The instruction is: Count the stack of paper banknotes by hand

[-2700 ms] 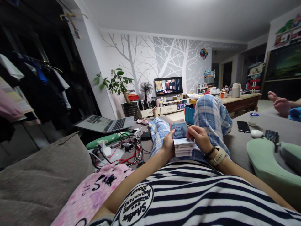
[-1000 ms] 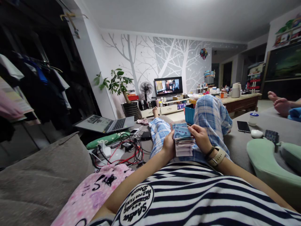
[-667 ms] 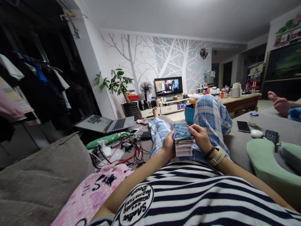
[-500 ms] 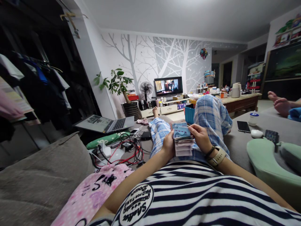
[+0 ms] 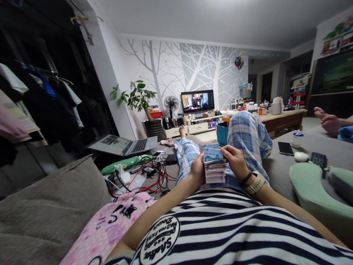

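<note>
A fanned stack of paper notes [image 5: 215,178], which look like banknotes, is held above my lap. Blue printed notes [image 5: 212,154] lie on top, and the paler edges of several others step down below them. My left hand [image 5: 197,168] is closed on the stack's left side, its thumb on the front. At the upper right, my right hand [image 5: 235,159] pinches the edge of a blue note between thumb and fingers. A blue open container or pouch [image 5: 222,134] stands between my legs, just beyond the notes.
Tangled cables [image 5: 154,176] and a laptop [image 5: 124,145] are on my left. On the right lie a phone [image 5: 285,148], a remote control [image 5: 318,159], a small lidded jar [image 5: 297,140] and a green neck pillow [image 5: 311,195]. Another person's bare feet [image 5: 331,123] are at far right.
Both hands stay almost in place on the stack. The blue notes at the top have shifted very slightly against each other.
</note>
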Demonstrator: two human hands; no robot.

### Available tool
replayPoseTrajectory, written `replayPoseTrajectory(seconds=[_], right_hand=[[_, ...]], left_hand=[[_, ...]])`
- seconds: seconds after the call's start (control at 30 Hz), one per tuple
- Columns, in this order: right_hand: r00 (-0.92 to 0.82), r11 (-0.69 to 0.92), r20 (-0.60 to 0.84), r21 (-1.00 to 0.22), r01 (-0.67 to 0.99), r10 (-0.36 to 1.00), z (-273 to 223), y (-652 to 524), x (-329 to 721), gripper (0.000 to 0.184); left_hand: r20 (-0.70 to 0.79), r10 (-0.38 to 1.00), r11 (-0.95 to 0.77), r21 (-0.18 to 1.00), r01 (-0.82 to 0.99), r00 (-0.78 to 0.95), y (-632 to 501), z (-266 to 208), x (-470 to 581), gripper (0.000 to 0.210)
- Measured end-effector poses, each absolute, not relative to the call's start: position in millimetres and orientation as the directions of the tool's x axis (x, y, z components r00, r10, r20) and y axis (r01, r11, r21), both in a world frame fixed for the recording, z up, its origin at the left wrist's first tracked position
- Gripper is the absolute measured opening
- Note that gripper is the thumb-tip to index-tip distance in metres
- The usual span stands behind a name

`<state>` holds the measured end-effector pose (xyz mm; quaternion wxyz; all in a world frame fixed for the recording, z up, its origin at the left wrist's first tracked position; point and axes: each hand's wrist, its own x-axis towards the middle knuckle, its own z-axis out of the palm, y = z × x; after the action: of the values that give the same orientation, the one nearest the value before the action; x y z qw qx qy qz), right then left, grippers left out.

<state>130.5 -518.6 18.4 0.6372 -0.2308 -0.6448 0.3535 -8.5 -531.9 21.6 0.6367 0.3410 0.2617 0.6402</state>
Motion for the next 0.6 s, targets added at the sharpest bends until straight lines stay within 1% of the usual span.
replayPoseTrajectory(seconds=[0.13, 0.4, 0.6], right_hand=[[-0.079, 0.646, 0.656, -0.754, -0.120, 0.750, 18.8, -519.6, 130.5, 0.025], [-0.080, 0.643, 0.651, -0.759, -0.106, 0.755, 20.4, -522.5, 130.2, 0.027], [-0.089, 0.650, 0.660, -0.751, -0.113, 0.746, 20.7, -523.4, 129.6, 0.027]], left_hand=[[0.113, 0.984, -0.003, 0.789, -0.615, 0.139, -530.7, 20.4, -8.6, 0.025], [0.083, 0.989, 0.010, 0.789, -0.614, 0.123, -535.4, 22.5, -7.1, 0.022], [0.101, 0.987, -0.006, 0.797, -0.604, 0.123, -537.0, 23.5, -6.2, 0.021]])
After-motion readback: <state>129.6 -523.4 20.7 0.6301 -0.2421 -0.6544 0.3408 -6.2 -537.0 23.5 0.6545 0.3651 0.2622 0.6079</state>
